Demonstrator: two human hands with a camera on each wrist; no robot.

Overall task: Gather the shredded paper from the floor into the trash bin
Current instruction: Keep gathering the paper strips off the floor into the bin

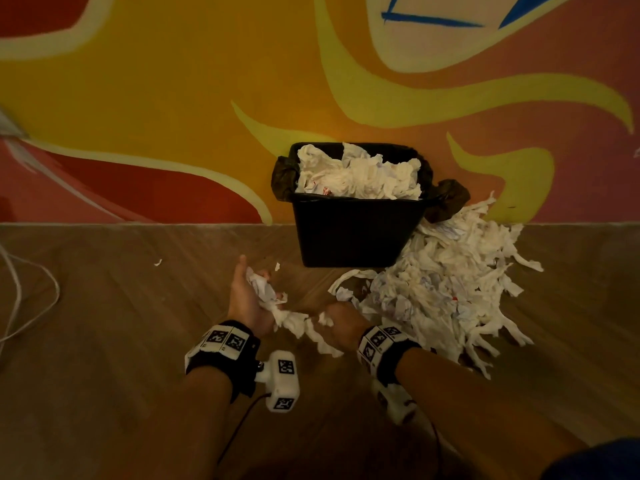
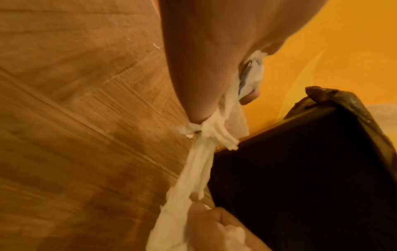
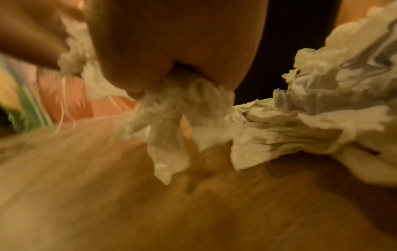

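A black trash bin (image 1: 356, 233) stands against the painted wall, heaped with white paper (image 1: 360, 174). To its right a big pile of shredded paper (image 1: 446, 289) lies on the wooden floor. My left hand (image 1: 247, 296) grips a crumpled bunch of shreds (image 1: 265, 289) in front of the bin. My right hand (image 1: 341, 323) grips more strips (image 1: 318, 336), which hang down to the floor. In the left wrist view a twisted strip (image 2: 197, 161) stretches from my left hand to the right hand below, beside the bin's wall (image 2: 311, 169).
White cables (image 1: 24, 299) loop over the floor at the far left. Small scraps (image 1: 158, 262) lie loose on the floor left of the bin. A dark bin liner (image 1: 448, 199) hangs over the bin's corners. The wall runs directly behind the bin.
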